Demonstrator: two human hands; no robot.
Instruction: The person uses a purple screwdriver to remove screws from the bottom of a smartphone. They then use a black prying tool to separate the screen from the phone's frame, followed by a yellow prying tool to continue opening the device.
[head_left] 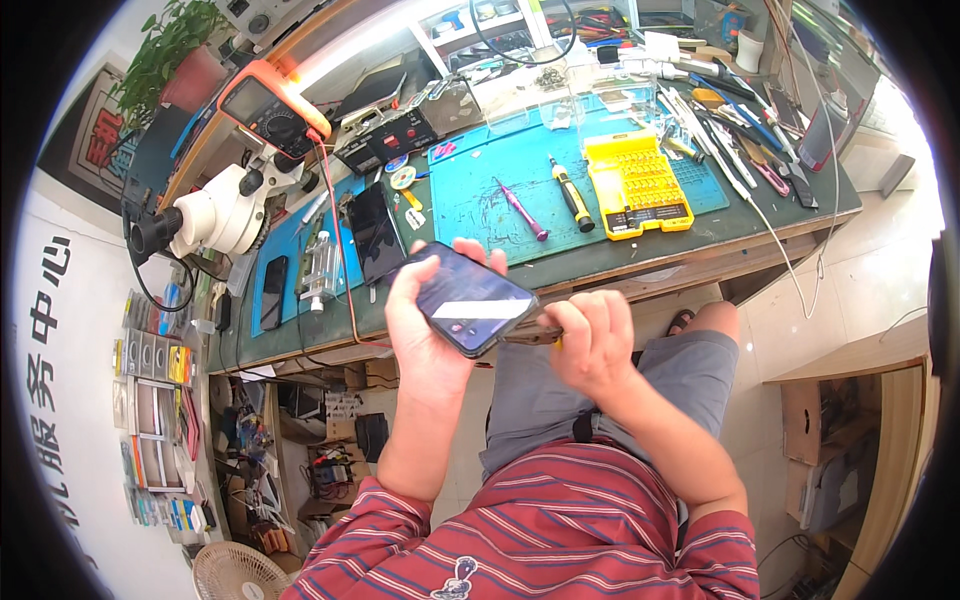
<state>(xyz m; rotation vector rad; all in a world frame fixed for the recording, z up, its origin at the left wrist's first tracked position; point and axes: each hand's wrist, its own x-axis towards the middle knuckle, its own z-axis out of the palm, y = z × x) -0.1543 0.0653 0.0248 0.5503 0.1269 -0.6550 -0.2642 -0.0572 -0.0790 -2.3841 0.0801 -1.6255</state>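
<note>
My left hand point(425, 335) holds a black smartphone point(470, 290) with its lit screen up, fingers curled round it. My right hand point(590, 340) is closed by the phone's lower right corner, gripping a small tool point(553, 341) with a bit of yellow showing; the rest is hidden. On the blue mat point(465, 210) beyond lie a purple screwdriver point(520, 208), a yellow-black screwdriver point(570, 192) and an open yellow bit case point(635, 185). A black tablet-like device point(375, 230) lies left of the mat.
A white microscope point(215, 205) and orange multimeter point(275, 110) stand at the back left of the bench point(760, 220), with another phone point(272, 290) nearby. Loose tools point(740, 145) and a white cable crowd the right. A fan point(240, 570) sits at lower left, shelves at lower right.
</note>
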